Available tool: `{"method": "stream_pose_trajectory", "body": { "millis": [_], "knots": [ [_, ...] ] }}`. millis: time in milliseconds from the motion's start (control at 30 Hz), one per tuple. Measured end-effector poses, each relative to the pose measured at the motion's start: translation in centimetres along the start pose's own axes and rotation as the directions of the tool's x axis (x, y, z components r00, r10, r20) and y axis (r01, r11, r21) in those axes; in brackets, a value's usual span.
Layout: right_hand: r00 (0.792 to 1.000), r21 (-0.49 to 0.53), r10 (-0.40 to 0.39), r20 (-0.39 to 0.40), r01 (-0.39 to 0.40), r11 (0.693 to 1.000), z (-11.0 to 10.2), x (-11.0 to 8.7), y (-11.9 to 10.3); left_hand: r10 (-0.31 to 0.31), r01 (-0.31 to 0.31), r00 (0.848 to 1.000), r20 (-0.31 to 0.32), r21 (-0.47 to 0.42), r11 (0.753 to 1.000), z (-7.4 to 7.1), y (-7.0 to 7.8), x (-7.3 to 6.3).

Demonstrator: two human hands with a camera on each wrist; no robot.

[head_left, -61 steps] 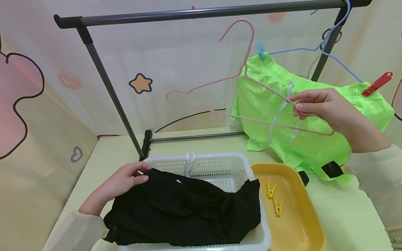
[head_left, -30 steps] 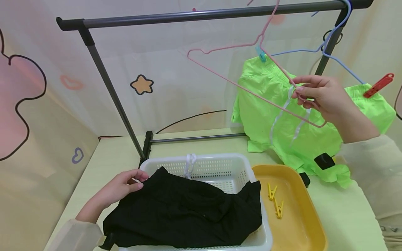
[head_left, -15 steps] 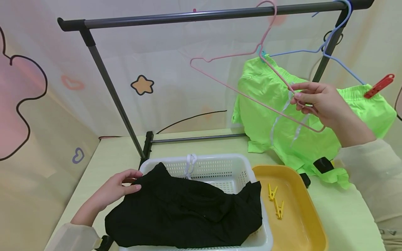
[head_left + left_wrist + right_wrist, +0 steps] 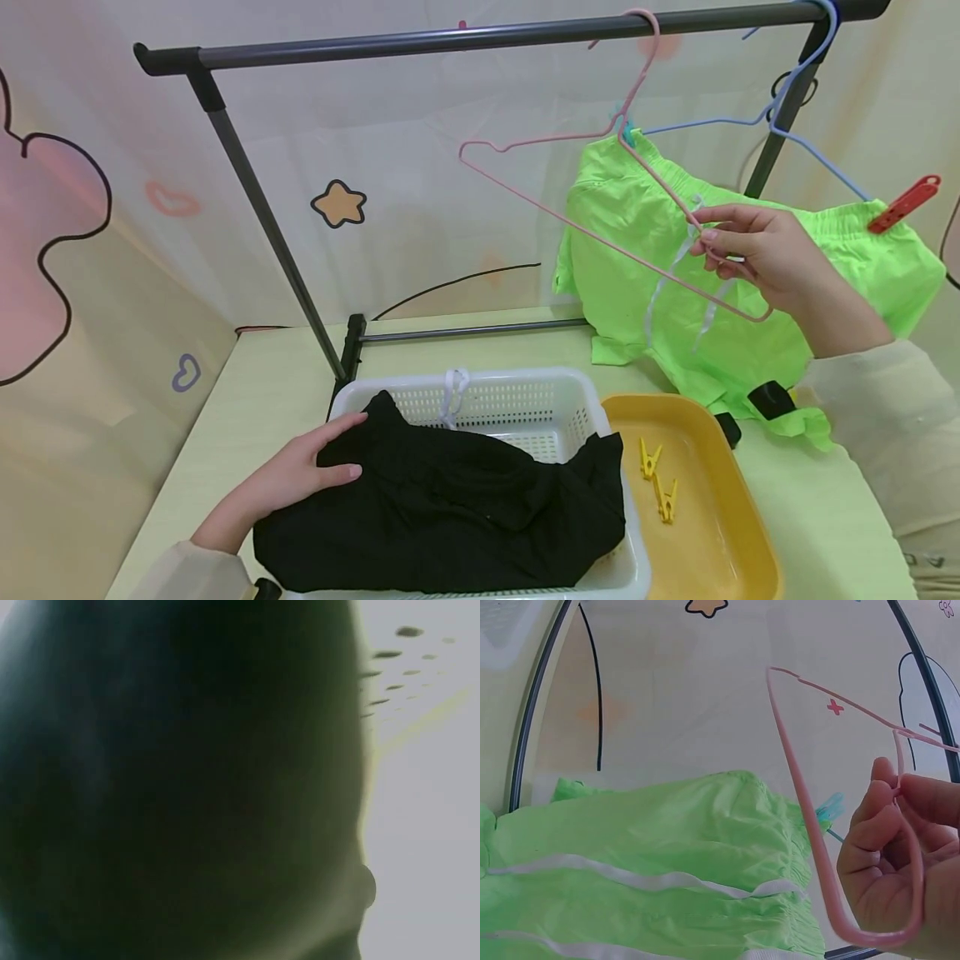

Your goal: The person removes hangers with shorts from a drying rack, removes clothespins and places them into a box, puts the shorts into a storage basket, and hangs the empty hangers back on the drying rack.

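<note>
In the head view my right hand pinches the right arm of a pink wire hanger between thumb and fingers. The hanger's hook curls over the top bar of a dark rack, and its body slants down to the right. My left hand rests on the left part of a black garment, thumb and forefinger extended and spread apart. That garment lies bunched over a white perforated basket. Dark, blurred cloth fills most of the left wrist view.
Bright green shorts hang behind the right hand from a blue hanger, held by a red clothespin and a teal one. Right of the basket sits a yellow tray with two yellow clothespins.
The right hand has raised the pink hanger and brought its hook over the bar. My left hand has let go of the garment's edge and moved right onto the cloth.
</note>
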State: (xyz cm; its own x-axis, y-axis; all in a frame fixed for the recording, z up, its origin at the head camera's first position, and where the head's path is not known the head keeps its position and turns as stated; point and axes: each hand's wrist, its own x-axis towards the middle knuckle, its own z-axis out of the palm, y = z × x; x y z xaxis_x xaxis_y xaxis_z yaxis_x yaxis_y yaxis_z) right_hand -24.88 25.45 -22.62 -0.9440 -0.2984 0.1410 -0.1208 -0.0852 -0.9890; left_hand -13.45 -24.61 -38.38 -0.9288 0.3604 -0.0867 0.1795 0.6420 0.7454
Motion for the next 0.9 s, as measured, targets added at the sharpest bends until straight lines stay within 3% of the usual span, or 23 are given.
{"method": "stream_pose_trajectory", "body": {
  "millis": [267,433,667,900],
  "knots": [
    [0.999,0.012,-0.003,0.044,0.002,1.000,0.0,-0.2,0.5,0.022,-0.029,0.997,0.076,0.082,0.996,1.0,0.7,-0.3],
    [0.999,-0.013,-0.001,0.048,0.002,1.000,0.0,-0.5,1.1,0.003,-0.022,0.993,0.119,0.157,0.987,1.7,1.4,-0.5],
    [0.999,0.006,-0.015,0.051,0.014,1.000,-0.3,-0.7,2.0,0.016,-0.043,0.986,0.167,0.160,0.986,2.8,1.8,-0.6],
    [0.996,0.030,-0.033,0.081,0.031,0.999,-0.7,-1.0,2.8,0.003,-0.036,0.966,0.260,0.124,0.992,4.0,2.4,-0.6]
  ]
}}
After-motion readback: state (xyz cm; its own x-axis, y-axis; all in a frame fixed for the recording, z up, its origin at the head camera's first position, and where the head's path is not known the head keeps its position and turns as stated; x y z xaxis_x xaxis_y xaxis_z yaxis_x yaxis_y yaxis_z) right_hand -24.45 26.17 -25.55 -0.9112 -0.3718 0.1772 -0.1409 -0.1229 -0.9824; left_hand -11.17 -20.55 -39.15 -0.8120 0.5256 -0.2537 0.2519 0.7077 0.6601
